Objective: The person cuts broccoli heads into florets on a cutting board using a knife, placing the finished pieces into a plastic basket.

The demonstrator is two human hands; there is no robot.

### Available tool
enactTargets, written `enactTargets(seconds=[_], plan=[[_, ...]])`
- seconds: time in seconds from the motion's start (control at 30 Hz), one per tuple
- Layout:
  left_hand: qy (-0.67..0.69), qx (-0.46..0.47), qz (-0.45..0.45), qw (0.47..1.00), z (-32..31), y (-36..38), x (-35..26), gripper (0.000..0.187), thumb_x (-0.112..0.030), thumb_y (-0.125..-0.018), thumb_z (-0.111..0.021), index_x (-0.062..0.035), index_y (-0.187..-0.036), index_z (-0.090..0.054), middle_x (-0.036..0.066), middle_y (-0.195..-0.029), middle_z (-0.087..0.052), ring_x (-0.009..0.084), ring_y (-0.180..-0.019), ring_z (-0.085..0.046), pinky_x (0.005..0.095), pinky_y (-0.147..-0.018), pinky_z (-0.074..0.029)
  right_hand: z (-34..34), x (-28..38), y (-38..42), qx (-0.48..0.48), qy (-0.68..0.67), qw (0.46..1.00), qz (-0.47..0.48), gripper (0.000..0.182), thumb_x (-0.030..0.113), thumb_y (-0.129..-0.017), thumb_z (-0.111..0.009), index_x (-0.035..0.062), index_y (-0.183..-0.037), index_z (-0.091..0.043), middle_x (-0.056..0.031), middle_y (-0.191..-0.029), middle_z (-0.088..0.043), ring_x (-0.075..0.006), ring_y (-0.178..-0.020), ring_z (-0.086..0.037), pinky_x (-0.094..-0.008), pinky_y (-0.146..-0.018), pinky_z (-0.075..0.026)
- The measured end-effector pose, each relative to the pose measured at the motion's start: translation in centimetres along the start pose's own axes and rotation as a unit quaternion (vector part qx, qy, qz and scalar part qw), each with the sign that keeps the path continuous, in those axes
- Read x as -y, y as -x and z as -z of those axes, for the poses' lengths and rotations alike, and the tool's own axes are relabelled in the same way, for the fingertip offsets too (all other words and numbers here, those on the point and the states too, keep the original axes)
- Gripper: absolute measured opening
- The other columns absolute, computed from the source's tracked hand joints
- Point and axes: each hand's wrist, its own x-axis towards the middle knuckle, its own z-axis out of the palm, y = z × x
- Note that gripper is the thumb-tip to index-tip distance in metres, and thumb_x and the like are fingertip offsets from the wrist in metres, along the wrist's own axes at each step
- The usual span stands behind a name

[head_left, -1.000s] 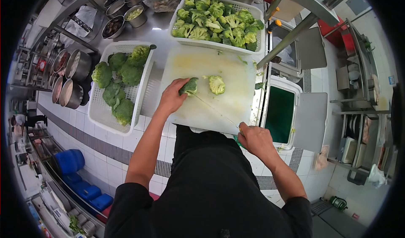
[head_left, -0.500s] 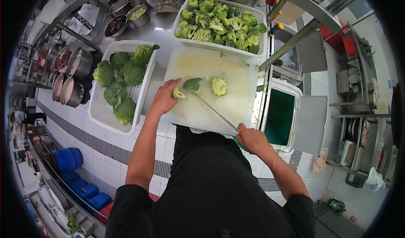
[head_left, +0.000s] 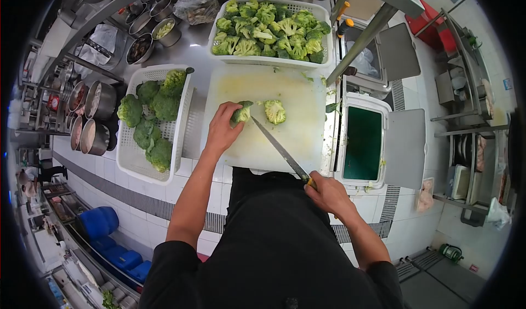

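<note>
My left hand point(head_left: 221, 129) is closed around a piece of broccoli point(head_left: 241, 113), its pale cut face turned toward the right. In my right hand point(head_left: 325, 191) is a long knife point(head_left: 282, 152), gripped by its handle, the blade pointing up and left. The knife's tip lies close beside the held broccoli. Another broccoli piece point(head_left: 275, 112) rests on the white cutting board point(head_left: 263, 84), to the right of my left hand. Small green crumbs lie around it.
A white basket point(head_left: 268, 60) of cut florets stands behind the board. To the left, another white basket point(head_left: 127, 155) holds whole broccoli heads. A green-lined bin point(head_left: 364, 144) is at the right. Metal bowls point(head_left: 166, 33) sit back left, and a metal post point(head_left: 361, 44) rises right of the florets.
My left hand has moved onto the broccoli piece and taken hold of it. The knife has turned, showing more of its blade's flat. The whole view has shifted slightly.
</note>
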Motion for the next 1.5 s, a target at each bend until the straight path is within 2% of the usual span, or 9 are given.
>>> enactTargets(seconds=[0.4,0.57,0.67,0.77,1.0,1.07,1.13,1.43,1.5], plan=[[-0.045,0.015,0.007,0.999,-1.2,-0.2,-0.8,0.048,-0.013,-0.081,-0.077,-0.0107,-0.127,-0.066,0.01,-0.129,-0.062,0.0327,-0.119,-0.063,0.0398,-0.1,-0.053,-0.3,2.1,-3.1,-0.036,0.023,0.998,0.036,0.026,0.026,-0.1,-0.059,0.0017,-0.108,-0.054,-0.0261,-0.083,-0.07,-0.0469,-0.083,-0.069,-0.0592,-0.077,-0.052],[-0.051,0.01,0.011,0.999,-1.3,-0.2,-2.0,0.044,-0.014,-0.082,-0.078,-0.0104,-0.125,-0.067,0.008,-0.126,-0.064,0.034,-0.118,-0.063,0.0418,-0.1,-0.052,-3.3,3.0,-7.6,-0.032,0.017,0.999,0.016,0.027,0.026,-0.1,-0.058,0.0012,-0.11,-0.053,-0.0274,-0.087,-0.071,-0.0481,-0.086,-0.07,-0.0597,-0.079,-0.053],[-0.03,0.027,0.035,0.999,-0.6,1.0,-0.6,0.042,-0.012,-0.083,-0.076,-0.0099,-0.123,-0.065,0.01,-0.13,-0.064,0.0358,-0.119,-0.063,0.0429,-0.1,-0.052,-3.1,1.8,-8.7,-0.023,-0.006,1.0,0.015,0.028,0.026,-0.1,-0.057,0.0006,-0.111,-0.052,-0.0278,-0.088,-0.072,-0.0492,-0.086,-0.07,-0.0594,-0.079,-0.053],[-0.019,-0.027,-0.023,0.999,-0.1,1.5,2.4,0.042,-0.008,-0.083,-0.074,-0.0082,-0.123,-0.062,0.013,-0.134,-0.063,0.0376,-0.121,-0.062,0.0438,-0.1,-0.052,-1.4,1.2,-7.4,-0.009,-0.019,1.0,0.015,0.03,0.027,-0.1,-0.058,0.0004,-0.111,-0.053,-0.0277,-0.087,-0.072,-0.0501,-0.085,-0.069,-0.0593,-0.078,-0.053],[0.006,-0.004,0.093,0.996,1.2,1.1,1.8,0.046,-0.005,-0.084,-0.071,-0.0062,-0.128,-0.059,0.017,-0.135,-0.063,0.0392,-0.123,-0.061,0.0437,-0.101,-0.051,-0.5,1.6,-1.3,-0.053,-0.015,0.998,-0.009,0.03,0.03,-0.1,-0.059,0.002,-0.11,-0.054,-0.0276,-0.082,-0.07,-0.051,-0.08,-0.068,-0.0596,-0.077,-0.053],[0.004,0.006,0.116,0.993,1.1,0.8,1.9,0.048,-0.005,-0.084,-0.071,-0.0068,-0.131,-0.059,0.017,-0.135,-0.063,0.0392,-0.123,-0.061,0.0436,-0.101,-0.051,-0.4,1.8,-0.9,-0.033,-0.006,0.999,-0.004,0.029,0.03,-0.1,-0.059,0.0025,-0.109,-0.055,-0.0273,-0.081,-0.07,-0.0508,-0.08,-0.068,-0.0594,-0.076,-0.053],[-0.014,-0.016,0.048,0.999,0.8,0.6,2.3,0.052,-0.007,-0.085,-0.072,-0.0081,-0.135,-0.06,0.016,-0.13,-0.064,0.0382,-0.119,-0.062,0.0431,-0.1,-0.052,-0.6,2.0,-1.0,-0.015,0.0,1.0,-0.002,0.028,0.029,-0.1,-0.059,0.0029,-0.109,-0.055,-0.027,-0.081,-0.07,-0.0505,-0.08,-0.068,-0.0592,-0.076,-0.053],[-0.024,0.019,0.073,0.997,1.2,-0.9,1.5,0.05,-0.013,-0.085,-0.074,-0.0078,-0.134,-0.067,0.014,-0.115,-0.065,0.0335,-0.108,-0.065,0.0411,-0.095,-0.052,-0.9,2.7,-2.9,-0.032,0.042,0.998,0.033,0.026,0.027,-0.1,-0.06,0.0027,-0.106,-0.056,-0.0263,-0.08,-0.07,-0.0477,-0.081,-0.069,-0.058,-0.077,-0.053],[-0.026,0.033,0.077,0.996,1.2,-1.4,1.4,0.051,-0.013,-0.085,-0.074,-0.0078,-0.135,-0.067,0.014,-0.113,-0.065,0.0332,-0.107,-0.065,0.0409,-0.095,-0.052,-1.0,2.5,-3.3,-0.06,0.044,0.995,0.065,0.025,0.027,-0.1,-0.058,0.0031,-0.106,-0.053,-0.0251,-0.076,-0.069,-0.0492,-0.076,-0.068,-0.0596,-0.072,-0.052]])
